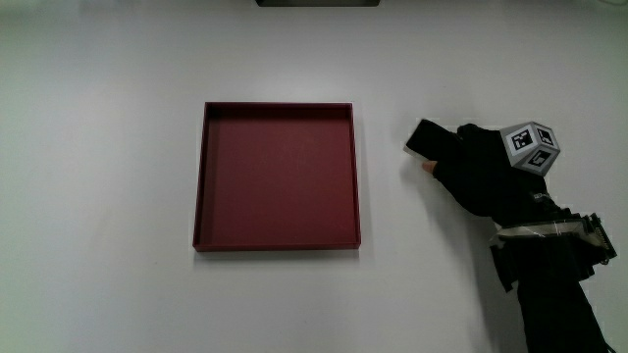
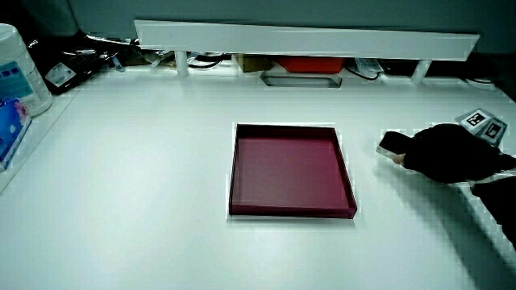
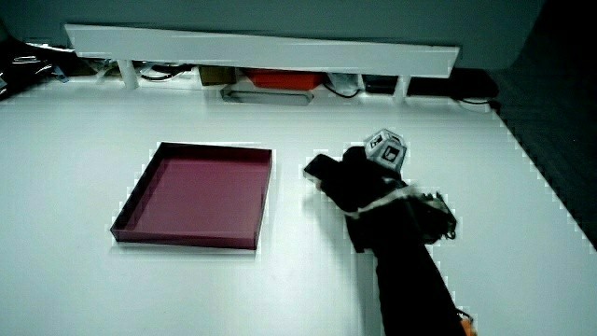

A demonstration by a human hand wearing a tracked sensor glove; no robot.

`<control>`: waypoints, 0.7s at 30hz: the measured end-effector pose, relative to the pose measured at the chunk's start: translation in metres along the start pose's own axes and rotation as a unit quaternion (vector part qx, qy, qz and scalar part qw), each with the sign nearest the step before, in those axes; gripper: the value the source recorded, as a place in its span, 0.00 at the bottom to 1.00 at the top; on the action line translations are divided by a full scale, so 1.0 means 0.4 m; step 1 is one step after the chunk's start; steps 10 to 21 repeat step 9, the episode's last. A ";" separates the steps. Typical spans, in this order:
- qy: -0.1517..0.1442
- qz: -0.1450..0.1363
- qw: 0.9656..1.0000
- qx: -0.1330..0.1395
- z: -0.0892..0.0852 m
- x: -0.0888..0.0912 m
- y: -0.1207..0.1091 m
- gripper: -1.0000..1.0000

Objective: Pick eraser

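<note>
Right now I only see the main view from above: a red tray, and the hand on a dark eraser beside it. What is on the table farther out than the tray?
Observer: A low white partition runs across the table, farther from the person than the red tray.
Operator: Anything under it?
Observer: Yes, a red object sits under it, with a flat grey piece just in front.
Operator: Anything near the eraser I could knock?
Observer: Nothing close. In a side view a white bottle stands at the table's edge, well away from the hand and the eraser.
</note>
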 end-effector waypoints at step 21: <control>0.044 0.074 0.996 -0.020 0.026 -0.143 -0.024 1.00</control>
